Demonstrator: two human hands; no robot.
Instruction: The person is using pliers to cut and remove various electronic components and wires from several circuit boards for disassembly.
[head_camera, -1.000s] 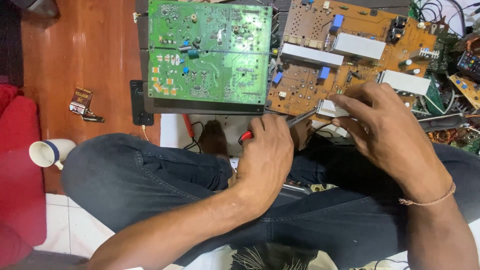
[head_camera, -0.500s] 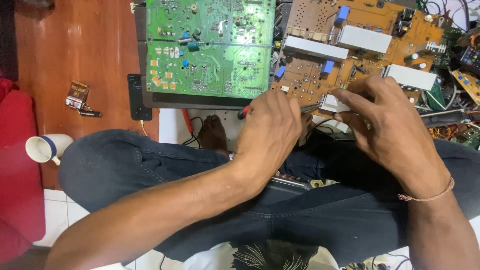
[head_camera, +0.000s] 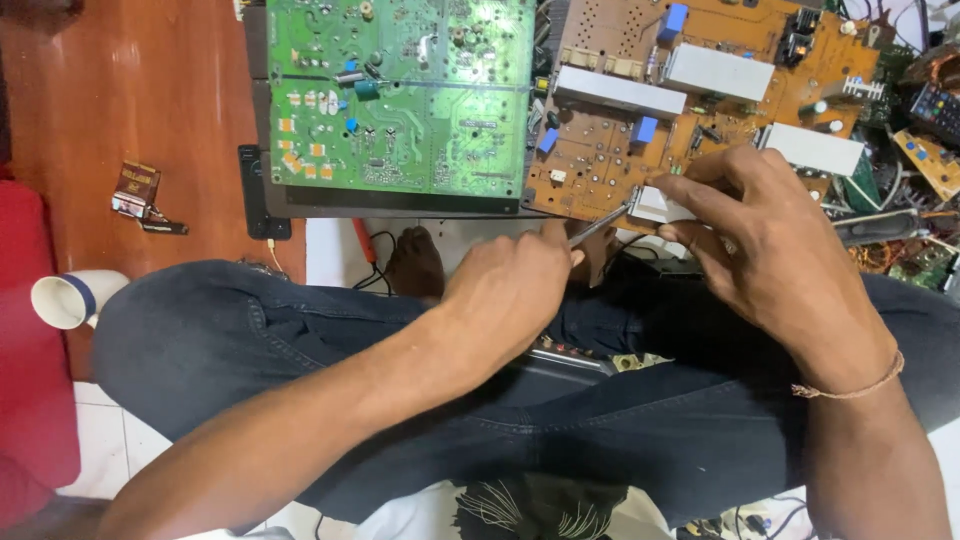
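Pinching a thin metal tool (head_camera: 600, 224), left hand (head_camera: 505, 290) grip closed, right hand (head_camera: 775, 255) fingers clamped around white block (head_camera: 655, 205) on orange circuit board (head_camera: 610, 160).

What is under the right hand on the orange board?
The right hand pinches a small white block at the near edge of the orange circuit board. A metal tool tip from the left hand meets it. Components beneath the palm are hidden.

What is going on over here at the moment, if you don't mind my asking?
A person sits cross-legged in dark jeans, working on an orange-brown circuit board. The left hand grips a thin metal tool whose tip reaches the board's near edge. The right hand pinches a small white block component at that same edge. A green circuit board lies alongside, and a white cup lies on the floor.
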